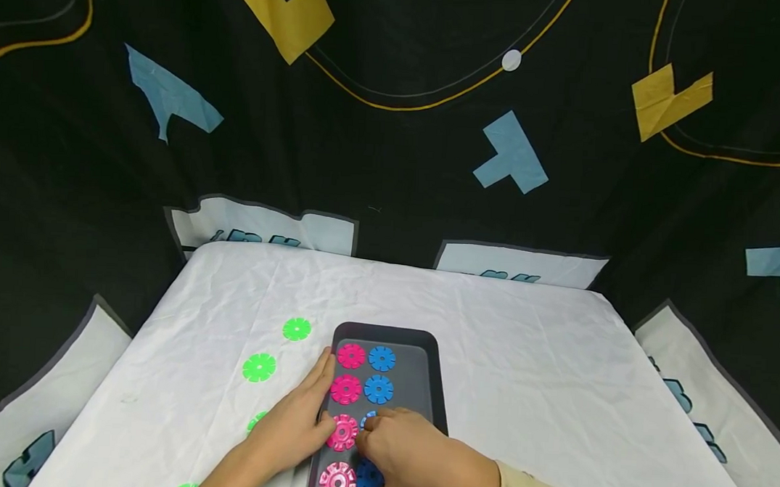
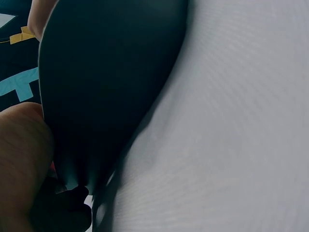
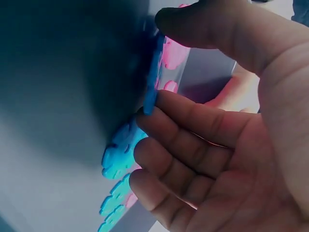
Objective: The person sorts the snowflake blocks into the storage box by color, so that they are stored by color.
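Note:
My right hand (image 1: 407,451) pinches a blue notched disc (image 3: 153,79) between thumb and fingertips. That disc stands on edge over the dark grey tray (image 1: 417,379), near its lower part. Other blue discs (image 1: 379,389) lie in a column on the tray, one partly hidden by my right fingers. Left of them runs a column of pink discs (image 1: 346,389). My left hand (image 1: 293,424) rests along the tray's left rim, fingers extended and thumb over the edge beside a pink disc. In the left wrist view, the tray's outer wall (image 2: 111,72) hides much of that hand.
Several green notched discs (image 1: 259,367) lie on the white cloth (image 1: 528,373) left of the tray; one is partly behind my left hand. A black curtain (image 1: 393,171) with blue and yellow tape pieces hangs behind the table.

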A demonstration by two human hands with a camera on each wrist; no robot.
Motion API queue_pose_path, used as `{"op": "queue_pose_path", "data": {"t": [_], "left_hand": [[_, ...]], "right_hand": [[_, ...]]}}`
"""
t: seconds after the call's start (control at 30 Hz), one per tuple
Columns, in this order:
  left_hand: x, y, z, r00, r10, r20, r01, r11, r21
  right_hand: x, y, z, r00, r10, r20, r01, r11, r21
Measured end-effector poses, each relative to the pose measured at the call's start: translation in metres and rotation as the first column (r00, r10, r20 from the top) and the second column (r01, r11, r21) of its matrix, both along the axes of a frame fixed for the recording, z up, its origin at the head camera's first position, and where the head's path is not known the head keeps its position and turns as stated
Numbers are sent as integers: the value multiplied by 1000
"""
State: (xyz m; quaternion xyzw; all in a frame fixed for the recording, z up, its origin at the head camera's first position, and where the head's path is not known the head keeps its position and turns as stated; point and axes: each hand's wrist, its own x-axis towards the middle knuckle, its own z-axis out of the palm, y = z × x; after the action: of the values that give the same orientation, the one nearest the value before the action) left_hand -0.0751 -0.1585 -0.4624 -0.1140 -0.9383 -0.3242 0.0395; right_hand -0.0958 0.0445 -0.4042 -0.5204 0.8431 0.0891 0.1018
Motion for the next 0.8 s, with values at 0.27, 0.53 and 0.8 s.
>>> {"op": "queue_pose_path", "data": {"t": [0.27, 0.53, 0.8], "left_hand": [[-1, 1, 0, 1000, 6, 5, -6, 1000, -8], [0, 1, -2, 1000, 6, 17, -6, 1000, -2], [0, 1, -1, 1000, 6, 22, -6, 1000, 14]], "right_hand": [[-2, 14, 1, 999, -30, 12, 31, 996, -85], [-30, 58, 8, 954, -279, 112, 300, 866, -399], [-54, 95, -16, 841, -455, 291, 539, 674, -505]]}}
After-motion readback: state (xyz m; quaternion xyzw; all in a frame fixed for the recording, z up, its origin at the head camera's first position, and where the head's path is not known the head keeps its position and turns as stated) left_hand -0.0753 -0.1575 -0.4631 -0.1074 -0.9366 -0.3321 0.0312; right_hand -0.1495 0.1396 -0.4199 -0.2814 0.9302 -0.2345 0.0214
